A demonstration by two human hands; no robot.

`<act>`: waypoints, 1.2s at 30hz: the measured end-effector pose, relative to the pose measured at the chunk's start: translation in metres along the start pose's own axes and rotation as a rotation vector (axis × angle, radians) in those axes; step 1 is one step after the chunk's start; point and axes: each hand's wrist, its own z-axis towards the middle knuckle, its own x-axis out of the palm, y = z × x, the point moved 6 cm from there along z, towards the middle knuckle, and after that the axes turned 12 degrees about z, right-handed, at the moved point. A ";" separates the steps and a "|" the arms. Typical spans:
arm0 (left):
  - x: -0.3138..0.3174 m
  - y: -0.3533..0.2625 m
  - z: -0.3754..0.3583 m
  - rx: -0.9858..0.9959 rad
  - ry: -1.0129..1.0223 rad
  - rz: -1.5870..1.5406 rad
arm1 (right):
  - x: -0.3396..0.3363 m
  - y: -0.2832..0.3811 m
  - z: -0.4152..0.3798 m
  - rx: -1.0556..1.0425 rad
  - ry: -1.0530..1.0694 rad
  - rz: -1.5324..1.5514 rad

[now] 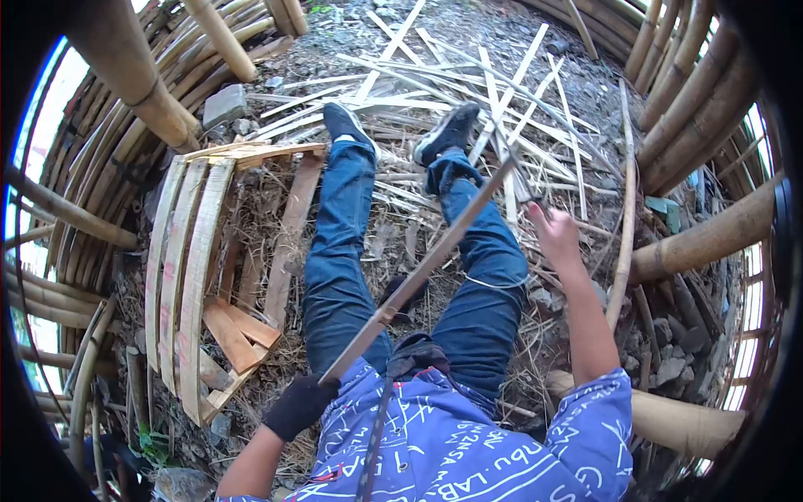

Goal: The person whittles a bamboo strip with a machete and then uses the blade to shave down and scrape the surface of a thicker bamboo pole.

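My left hand [299,407], in a black glove, is closed round the lower end of a long brown bamboo strip [437,257]. The strip slants up to the right across my lap, over my right leg. My bare right hand [555,233] is closed on the dark handle of a narrow blade [516,177]. That blade points up and left, near the strip's far end; whether they touch is unclear. A thin loop of pale fibre [493,286] lies over my right knee.
Split pale strips [493,105] are scattered around my shoes. A slatted wooden crate [191,251] stands left of my legs, with short boards [237,333] in it. Thick bamboo poles [711,230] close in on both sides. Stones [225,106] and dry straw cover the ground.
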 end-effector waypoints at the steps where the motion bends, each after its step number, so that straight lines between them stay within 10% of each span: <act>1: 0.002 -0.002 0.004 -0.091 0.066 -0.043 | 0.003 -0.010 -0.005 0.032 0.005 0.046; 4: 0.012 0.002 0.015 0.095 -0.015 0.005 | 0.037 -0.012 -0.047 0.197 0.160 0.507; 10: 0.000 -0.021 0.037 -0.182 0.306 -0.578 | 0.112 0.058 -0.123 0.326 0.495 1.254; 20: 0.014 -0.006 0.033 -0.353 0.292 -0.987 | 0.123 0.067 -0.119 0.104 0.354 0.514; 36: -0.003 -0.071 0.070 0.003 0.110 -0.289 | 0.099 0.049 -0.034 -0.474 0.091 -0.333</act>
